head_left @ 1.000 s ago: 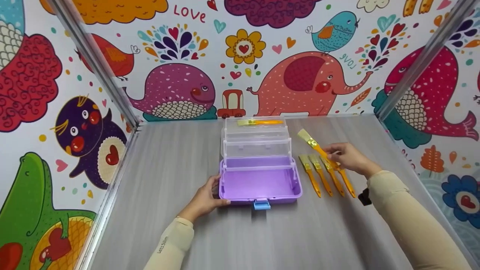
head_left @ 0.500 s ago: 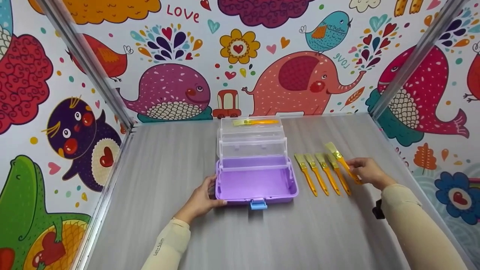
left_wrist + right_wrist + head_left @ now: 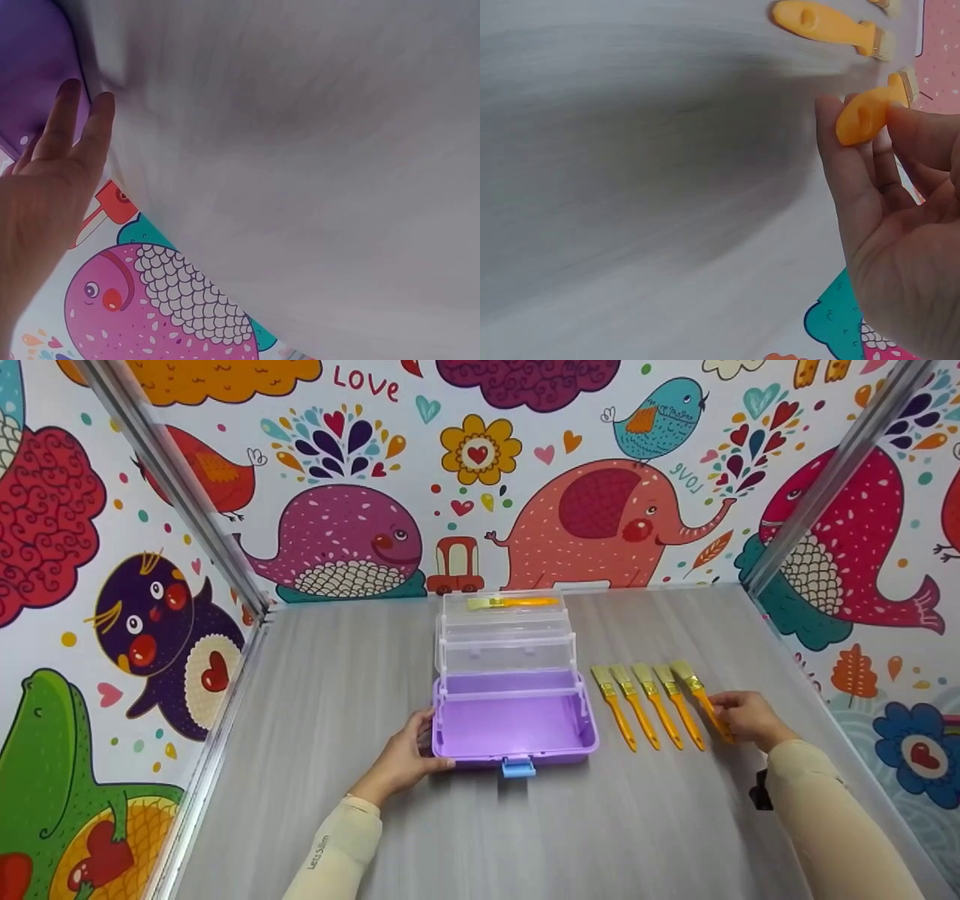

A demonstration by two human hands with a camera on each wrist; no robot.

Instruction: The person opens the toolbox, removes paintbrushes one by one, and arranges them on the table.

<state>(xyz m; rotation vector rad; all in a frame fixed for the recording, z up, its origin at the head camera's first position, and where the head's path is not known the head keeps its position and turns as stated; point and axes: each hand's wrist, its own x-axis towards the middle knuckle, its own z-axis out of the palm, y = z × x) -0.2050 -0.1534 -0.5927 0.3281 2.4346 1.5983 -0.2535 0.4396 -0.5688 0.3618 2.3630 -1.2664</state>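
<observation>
My left hand [image 3: 405,754] rests against the left side of a purple plastic box [image 3: 510,727], thumb at its front corner. In the left wrist view its fingers lie fairly straight along the purple wall [image 3: 34,64]. My right hand [image 3: 746,716] pinches the orange handle of a paintbrush [image 3: 709,706] between thumb and fingers, bristles pointing away from me. Seen from the right wrist, the handle end [image 3: 864,116] sticks out over the fingers, close above the table. To its left several matching paintbrushes [image 3: 651,711] lie side by side in a row.
The box stands with its clear lid and tiered trays [image 3: 506,641] folded back. One more paintbrush [image 3: 525,602] shows at the back of the clear lid. A blue latch [image 3: 517,769] hangs at the box's front. Printed walls [image 3: 330,540] enclose the grey table [image 3: 337,660].
The right hand has carried its paintbrush rightward and down from above the row to the row's right end, turning it parallel to the others. The left hand has stayed on the box.
</observation>
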